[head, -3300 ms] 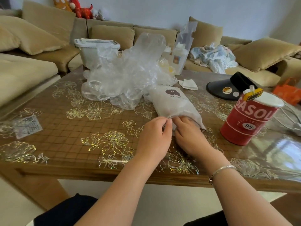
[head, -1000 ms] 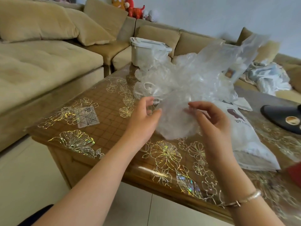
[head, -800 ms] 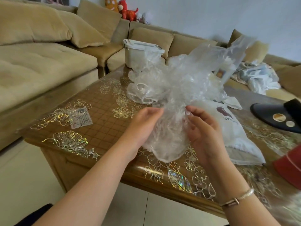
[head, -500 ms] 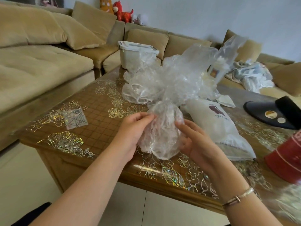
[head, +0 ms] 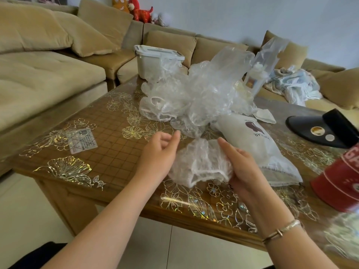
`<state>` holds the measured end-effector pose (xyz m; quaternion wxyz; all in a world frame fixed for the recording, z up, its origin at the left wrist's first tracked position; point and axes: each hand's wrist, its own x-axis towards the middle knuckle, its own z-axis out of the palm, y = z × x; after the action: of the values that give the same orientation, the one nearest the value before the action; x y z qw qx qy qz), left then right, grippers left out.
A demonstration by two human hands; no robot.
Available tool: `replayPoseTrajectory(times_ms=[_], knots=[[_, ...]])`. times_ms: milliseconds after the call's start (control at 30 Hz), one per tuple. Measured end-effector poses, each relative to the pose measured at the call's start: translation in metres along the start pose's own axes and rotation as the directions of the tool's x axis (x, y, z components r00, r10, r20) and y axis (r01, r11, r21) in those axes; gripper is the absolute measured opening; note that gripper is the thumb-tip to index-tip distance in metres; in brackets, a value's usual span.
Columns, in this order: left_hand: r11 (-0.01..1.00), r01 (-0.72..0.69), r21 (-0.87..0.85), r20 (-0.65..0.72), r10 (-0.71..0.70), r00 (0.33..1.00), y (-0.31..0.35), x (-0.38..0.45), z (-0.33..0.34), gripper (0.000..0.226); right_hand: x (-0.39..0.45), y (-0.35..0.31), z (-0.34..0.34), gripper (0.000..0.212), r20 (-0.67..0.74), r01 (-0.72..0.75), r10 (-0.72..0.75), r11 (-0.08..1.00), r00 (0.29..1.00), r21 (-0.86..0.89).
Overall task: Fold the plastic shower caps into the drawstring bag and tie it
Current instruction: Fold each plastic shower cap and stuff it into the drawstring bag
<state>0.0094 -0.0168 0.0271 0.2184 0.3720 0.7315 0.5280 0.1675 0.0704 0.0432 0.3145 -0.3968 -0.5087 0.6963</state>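
Observation:
One clear plastic shower cap (head: 200, 164) with a white elastic rim lies crumpled near the table's front edge. My right hand (head: 238, 166) grips its right side, thumb up. My left hand (head: 160, 152) hovers at its left side with fingers loosely curled; whether it holds the plastic is unclear. Behind them a loose heap of clear shower caps (head: 196, 90) stands on the table. The white drawstring bag (head: 254, 144) with a dark logo lies to the right, its mouth toward me.
A wooden table (head: 108, 144) with a gold-flower cover holds a white lidded box (head: 155, 61), a black visor (head: 322, 129), a red can (head: 342, 183), a bagged bottle (head: 260, 70) and a small card (head: 81, 140). Beige sofas surround it.
Earlier both hands were at the bag's mouth. They then pulled one cap off the heap, squeezed it together, and now it sits lower and flatter near the table's front edge.

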Motion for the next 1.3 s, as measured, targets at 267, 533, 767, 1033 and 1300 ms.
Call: replayPoseTrajectory(times_ms=[267,533,767,1033,1300], knots=[[0.992,-0.01,-0.122,0.255,0.041,0.966,0.003,-0.006,0.01,0.011,0.004,0.002,0.012,0.045,0.082,-0.049,0.032,0.975,0.996,0.218],[0.966,-0.092,-0.243,-0.187,0.046,0.981,-0.002,0.006,0.005,0.008,0.007,0.008,0.022,0.022,0.271,-0.119,0.087,0.987,0.959,0.106],[0.96,-0.277,-0.027,-0.189,0.268,0.945,-0.002,0.001,0.015,0.009,0.011,0.016,0.03,0.027,0.184,-0.115,0.11,0.993,0.977,0.016],[0.983,-0.176,-0.05,-0.375,0.144,0.916,-0.013,0.017,-0.009,0.015,0.007,0.001,0.012,0.007,0.045,-0.034,0.018,0.917,0.999,0.398],[0.974,-0.228,-0.01,-0.326,0.212,0.921,-0.014,0.019,-0.015,0.021,0.003,0.0,0.007,0.044,0.262,-0.171,0.089,0.935,0.961,0.311]])
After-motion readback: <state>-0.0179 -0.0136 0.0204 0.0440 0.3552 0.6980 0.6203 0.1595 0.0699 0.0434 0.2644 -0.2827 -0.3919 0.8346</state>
